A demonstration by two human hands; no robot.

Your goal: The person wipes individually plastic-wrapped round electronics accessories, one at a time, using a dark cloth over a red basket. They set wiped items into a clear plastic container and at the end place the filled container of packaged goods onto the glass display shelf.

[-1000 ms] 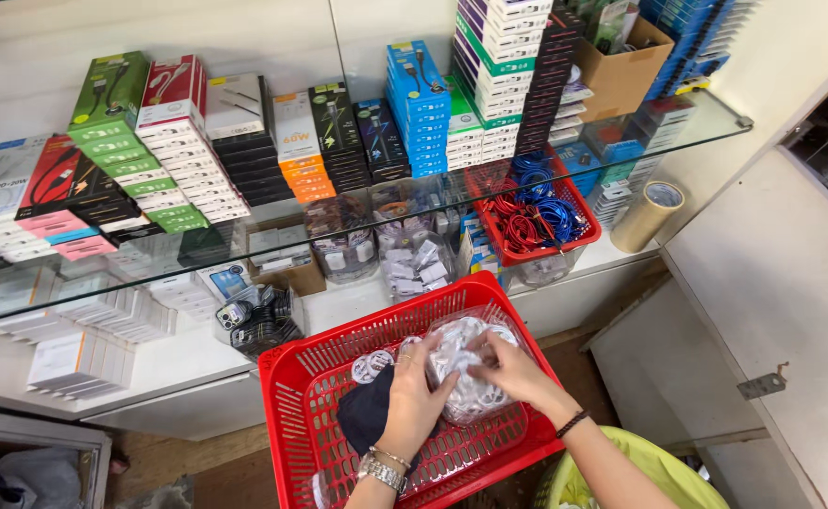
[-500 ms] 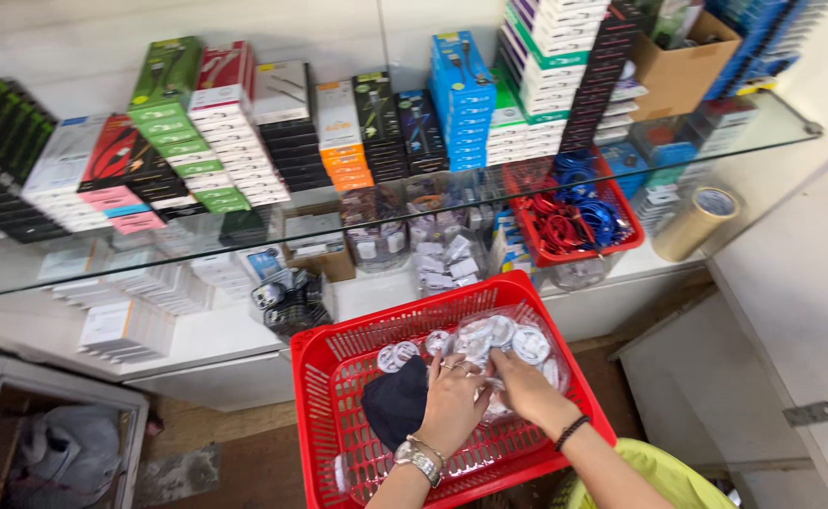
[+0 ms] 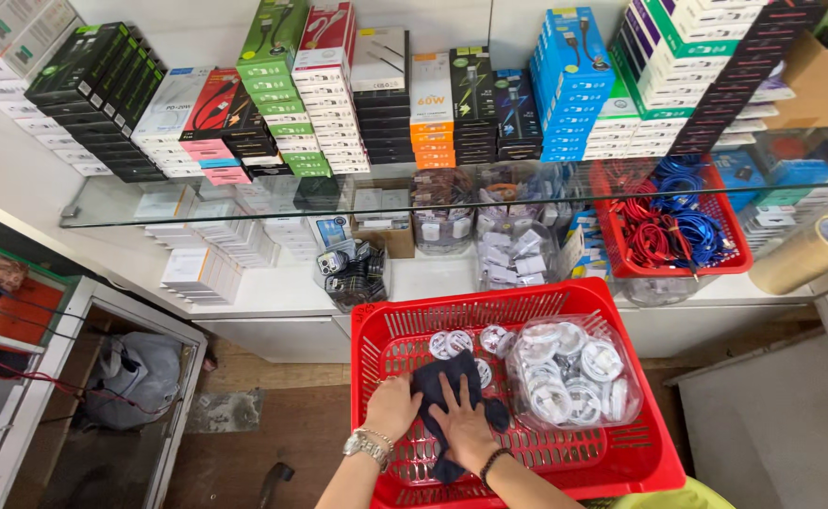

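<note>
A red plastic basket (image 3: 621,462) sits low in the middle of the head view. Inside it lies a dark blue cloth (image 3: 433,382). My left hand (image 3: 390,407), with a metal watch at the wrist, grips the cloth's left edge. My right hand (image 3: 463,426), with a dark bracelet, presses flat on the cloth. To the right in the basket is a clear plastic bag of coiled white cables (image 3: 574,372). A few loose white cable coils (image 3: 452,342) lie just beyond the cloth.
A glass shelf (image 3: 112,203) carries stacks of boxed cables in many colours. A smaller red basket of blue and red cables (image 3: 678,226) and a tape roll (image 3: 810,253) stand at right. Below the glass are jars and boxes. A glass-topped cabinet (image 3: 74,377) stands left.
Both hands have left the bag of white cables and moved left onto the dark cloth. The bag now rests at the basket's right side. The view has shifted right and nearer.
</note>
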